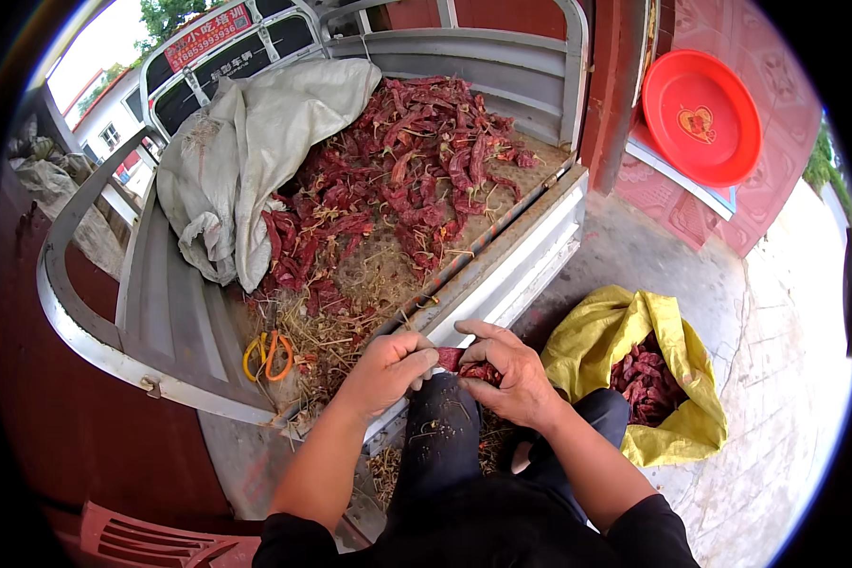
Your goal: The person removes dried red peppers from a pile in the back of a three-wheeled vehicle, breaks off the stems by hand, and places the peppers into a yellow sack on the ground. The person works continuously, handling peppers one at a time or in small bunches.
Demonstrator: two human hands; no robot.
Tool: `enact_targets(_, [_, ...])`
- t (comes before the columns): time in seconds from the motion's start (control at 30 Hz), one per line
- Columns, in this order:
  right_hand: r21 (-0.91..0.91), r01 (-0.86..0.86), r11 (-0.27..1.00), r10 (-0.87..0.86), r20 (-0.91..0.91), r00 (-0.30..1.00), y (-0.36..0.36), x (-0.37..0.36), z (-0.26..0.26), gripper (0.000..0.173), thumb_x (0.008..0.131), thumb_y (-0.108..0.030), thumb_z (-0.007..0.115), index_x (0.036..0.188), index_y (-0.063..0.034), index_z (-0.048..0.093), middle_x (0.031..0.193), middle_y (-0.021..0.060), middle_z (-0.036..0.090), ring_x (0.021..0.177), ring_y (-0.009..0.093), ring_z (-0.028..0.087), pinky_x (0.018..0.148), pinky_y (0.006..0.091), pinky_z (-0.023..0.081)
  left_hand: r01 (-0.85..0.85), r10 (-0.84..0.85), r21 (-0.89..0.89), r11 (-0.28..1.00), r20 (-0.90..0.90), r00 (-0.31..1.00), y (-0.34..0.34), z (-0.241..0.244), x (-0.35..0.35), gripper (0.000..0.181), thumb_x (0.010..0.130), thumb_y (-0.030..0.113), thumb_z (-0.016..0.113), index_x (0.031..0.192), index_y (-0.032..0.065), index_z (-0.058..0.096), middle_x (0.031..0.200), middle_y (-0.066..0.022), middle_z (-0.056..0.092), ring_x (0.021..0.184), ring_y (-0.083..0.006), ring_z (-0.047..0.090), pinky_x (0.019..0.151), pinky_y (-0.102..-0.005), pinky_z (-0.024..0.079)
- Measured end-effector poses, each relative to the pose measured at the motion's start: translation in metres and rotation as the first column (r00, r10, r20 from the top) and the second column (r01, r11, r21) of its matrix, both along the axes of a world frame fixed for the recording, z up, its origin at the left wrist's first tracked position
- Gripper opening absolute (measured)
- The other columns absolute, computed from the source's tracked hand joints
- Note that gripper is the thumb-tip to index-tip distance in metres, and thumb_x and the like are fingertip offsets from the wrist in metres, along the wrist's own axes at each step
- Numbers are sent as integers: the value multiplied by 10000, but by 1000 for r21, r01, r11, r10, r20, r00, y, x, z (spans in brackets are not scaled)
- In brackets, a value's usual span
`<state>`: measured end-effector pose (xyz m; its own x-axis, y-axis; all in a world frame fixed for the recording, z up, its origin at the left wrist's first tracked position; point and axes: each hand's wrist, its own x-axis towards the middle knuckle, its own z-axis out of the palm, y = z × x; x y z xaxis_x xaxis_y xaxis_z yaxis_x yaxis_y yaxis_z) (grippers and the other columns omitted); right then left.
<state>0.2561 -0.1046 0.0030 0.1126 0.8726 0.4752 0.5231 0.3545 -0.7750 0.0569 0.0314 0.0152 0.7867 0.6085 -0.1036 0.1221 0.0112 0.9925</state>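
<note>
Above my knee, my left hand (395, 370) pinches one end of a dried red chili pepper (449, 358) between thumb and fingers. My right hand (505, 376) is curled around more dried chili (480, 372) at the other side, so the two hands almost meet. How many peppers the right hand has cannot be told. In front of me a heap of dried red chilies (426, 156) is spread over the cargo bed (500, 193) of a small truck. To my right stands a yellow woven sack (596, 323), its mouth folded out, with dried chilies (650, 380) inside.
Orange-and-yellow-handled scissors (268, 357) lie by stem scraps (326, 348) at the bed's near left. A whitish woven sack (255, 156) covers the heap's left side. A red plastic basin (703, 117) stands far right. A red plastic chair (163, 541) is at lower left.
</note>
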Motion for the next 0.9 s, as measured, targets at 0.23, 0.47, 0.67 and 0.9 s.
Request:
enact_targets(0.23, [-308, 40, 951, -142, -314, 939, -25, 38, -14, 275, 859, -69, 794, 1107, -32, 681, 984, 87, 731, 902, 164, 699, 837, 314, 563, -143, 144, 169, 975, 7, 990, 7, -8, -4, 257, 1031, 216, 650, 1096, -22, 722, 882, -33, 699, 757, -125, 634, 712, -295, 523])
enact_targets(0.47, [-287, 798, 530, -546, 605, 580, -144, 198, -93, 455, 821, -277, 794, 1183, -12, 711, 1204, 213, 710, 1082, 369, 697, 944, 458, 553, -214, 816, 939, 270, -105, 569, 100, -15, -75, 205, 934, 298, 705, 988, 107, 755, 1001, -126, 756, 987, -350, 705, 927, -499, 475])
enact_targets(0.67, [-356, 774, 523, -656, 412, 633, -165, 206, -123, 466, 877, -239, 747, 1236, 53, 701, 1246, 279, 702, 1146, 408, 686, 1010, 457, 539, 40, 846, 903, 428, -416, 332, 137, -13, -79, 332, 938, 426, 685, 1011, 120, 789, 1061, -111, 764, 1061, -339, 701, 1000, -555, 435])
enact_targets(0.9, [-459, 480, 748, -552, -27, 833, -112, 140, -100, 325, 958, -162, 711, 1180, 76, 718, 1031, 170, 766, 947, 220, 728, 870, 351, 567, 16, 727, 835, 549, -487, 483, 135, -35, -83, 194, 924, 314, 720, 1001, 150, 790, 1082, -124, 752, 1094, -353, 685, 1029, -554, 418])
